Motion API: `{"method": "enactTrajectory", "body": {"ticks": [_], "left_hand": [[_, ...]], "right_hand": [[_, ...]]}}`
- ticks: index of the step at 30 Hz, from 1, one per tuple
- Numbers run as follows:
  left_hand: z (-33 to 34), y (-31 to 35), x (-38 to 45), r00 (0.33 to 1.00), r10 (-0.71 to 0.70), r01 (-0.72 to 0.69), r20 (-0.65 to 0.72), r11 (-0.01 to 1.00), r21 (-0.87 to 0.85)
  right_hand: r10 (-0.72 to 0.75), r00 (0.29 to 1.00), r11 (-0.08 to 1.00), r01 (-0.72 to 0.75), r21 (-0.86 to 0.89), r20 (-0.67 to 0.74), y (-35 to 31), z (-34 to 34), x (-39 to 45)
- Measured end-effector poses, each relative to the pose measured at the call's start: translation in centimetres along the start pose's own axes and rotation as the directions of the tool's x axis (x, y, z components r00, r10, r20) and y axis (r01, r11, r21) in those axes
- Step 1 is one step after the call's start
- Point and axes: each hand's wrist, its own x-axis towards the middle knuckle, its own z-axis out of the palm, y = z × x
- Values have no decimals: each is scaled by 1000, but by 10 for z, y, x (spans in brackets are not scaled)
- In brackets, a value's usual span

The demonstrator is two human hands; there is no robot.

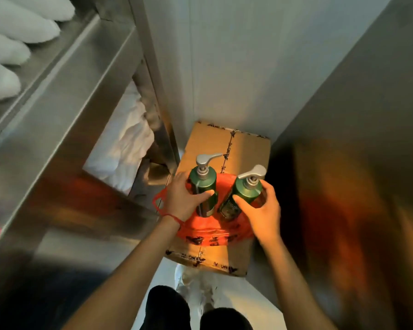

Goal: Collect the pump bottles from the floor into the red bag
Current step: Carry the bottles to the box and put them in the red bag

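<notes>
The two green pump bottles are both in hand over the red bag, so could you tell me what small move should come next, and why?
Probably lower both bottles into the bag and let go. The left hand grips the left bottle and the right hand grips the right bottle, both directly above the open red bag, which lies on the cardboard box. How deep they already sit is unclear.
</notes>
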Motion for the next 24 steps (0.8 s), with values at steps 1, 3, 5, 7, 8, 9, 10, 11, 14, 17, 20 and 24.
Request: {"method": "enactTrajectory", "body": {"ticks": [1,3,5,7,8,9,10,11,14,17,20,24], "left_hand": [[5,-9,7,1000,-2,2,19,1000,12],[13,-24,18,999,-8,8,45,1000,2],[19,-34,27,997,2,0,74,1000,-28],[24,-42,33,995,5,0,104,999,-54],[26,-45,36,993,5,3,115,998,-65],[28,-48,38,992,8,0,122,998,-68],[31,-50,39,991,16,-7,130,998,-70],[33,-51,40,990,30,-20,136,997,-72],[38,-50,41,986,61,-48,153,995,-83],[42,-48,43,977,106,-89,184,991,-99],[44,-48,45,975,110,-91,192,990,-103],[43,-51,42,973,92,-73,210,993,-98]], "right_hand": [[8,1000,1000,-8,-8,5,8,5,6],[22,1000,999,-22,-25,17,22,15,16],[29,999,999,-28,-34,25,33,21,25],[25,999,999,-24,-32,28,39,26,31],[16,999,999,-15,-32,29,43,27,34],[8,1000,999,-7,-33,30,46,29,37],[4,1000,999,-3,-35,31,49,31,39],[5,999,999,-3,-39,33,53,32,41],[13,999,999,-11,-50,49,62,36,45],[18,999,998,-15,-53,49,68,38,46],[26,998,999,-24,-29,51,69,38,47],[14,997,999,-12,-32,75,69,37,45]]}}
